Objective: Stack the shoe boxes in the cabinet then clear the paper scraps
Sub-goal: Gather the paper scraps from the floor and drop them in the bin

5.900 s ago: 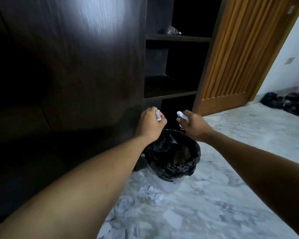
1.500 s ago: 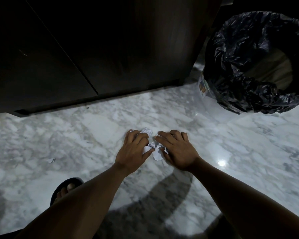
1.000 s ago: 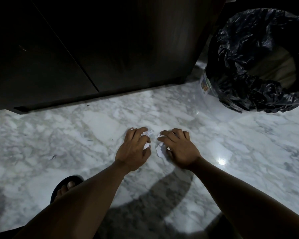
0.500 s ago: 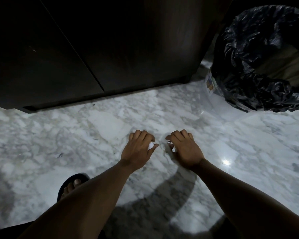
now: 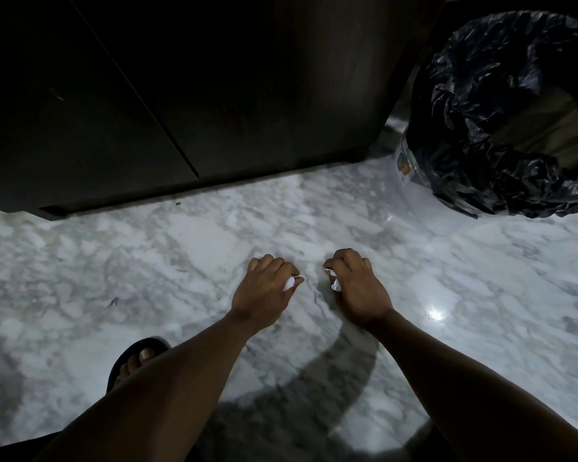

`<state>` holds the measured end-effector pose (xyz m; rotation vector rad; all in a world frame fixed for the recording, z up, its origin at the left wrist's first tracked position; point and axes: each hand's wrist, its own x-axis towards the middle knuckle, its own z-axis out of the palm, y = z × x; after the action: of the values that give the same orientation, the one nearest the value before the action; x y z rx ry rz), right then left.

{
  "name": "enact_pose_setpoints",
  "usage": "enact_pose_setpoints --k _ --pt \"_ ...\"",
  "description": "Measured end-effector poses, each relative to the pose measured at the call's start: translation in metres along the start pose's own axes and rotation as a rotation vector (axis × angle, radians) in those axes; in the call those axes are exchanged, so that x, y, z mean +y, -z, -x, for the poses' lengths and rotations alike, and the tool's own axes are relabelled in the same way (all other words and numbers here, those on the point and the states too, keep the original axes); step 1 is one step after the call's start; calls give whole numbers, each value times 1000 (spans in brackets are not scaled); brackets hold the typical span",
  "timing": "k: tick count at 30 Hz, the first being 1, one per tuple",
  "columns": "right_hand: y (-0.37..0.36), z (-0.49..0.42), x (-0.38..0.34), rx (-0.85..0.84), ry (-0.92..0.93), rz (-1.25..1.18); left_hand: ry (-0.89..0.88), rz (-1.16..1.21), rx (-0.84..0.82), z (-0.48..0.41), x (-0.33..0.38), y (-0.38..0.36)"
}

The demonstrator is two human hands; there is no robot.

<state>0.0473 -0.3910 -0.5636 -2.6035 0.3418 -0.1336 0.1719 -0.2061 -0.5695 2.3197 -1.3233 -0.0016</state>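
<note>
Paper scraps (image 5: 335, 285), apparently crumpled, sit gripped in curled left hand (image 5: 267, 290) and right hand (image 5: 359, 288).

Bare forearms, bare hands, black sandal (image 5: 137, 353) on one foot

The view looked down on a glossy marble floor (image 5: 488, 345), white veined with grey. A dark wood-grain cabinet (image 5: 264, 95) filled the upper left and middle. Its fronts were closed, and a thin diagonal seam (image 5: 147, 105) ran between two panels. Its base met the floor along a shadowed edge, and its upper part was lost in darkness. At the upper right a clear plastic bin (image 5: 411, 198) stood on the floor near the cabinet's corner. A crumpled black bag (image 5: 474, 181) lined it and folded over its rim, and a small coloured label (image 5: 405, 161) sat on its wall. A bright pinpoint of light (image 5: 434, 315) reflected off the floor at right. A curved dark shadow (image 5: 334, 371) lay across the near floor.
</note>
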Motion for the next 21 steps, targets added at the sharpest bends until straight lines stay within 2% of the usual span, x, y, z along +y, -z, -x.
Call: enact_pose_setpoints --k 3,6,10,16,21 --pt "-3 -5 -1 4 -34 -17 192 84 -46 -8 7 2" --pt "-2 -13 -14 102 -233 -179 393 242 -50 -20 19 12" --pt "18 -15 -43 215 -397 -348 477 353 -42 -28 31 35" --pt "78 -22 -79 351 -329 -355 492 478 71 -57 67 89" --pt "187 -49 -107 538 -146 -316 453 562 307 -120 119 151"
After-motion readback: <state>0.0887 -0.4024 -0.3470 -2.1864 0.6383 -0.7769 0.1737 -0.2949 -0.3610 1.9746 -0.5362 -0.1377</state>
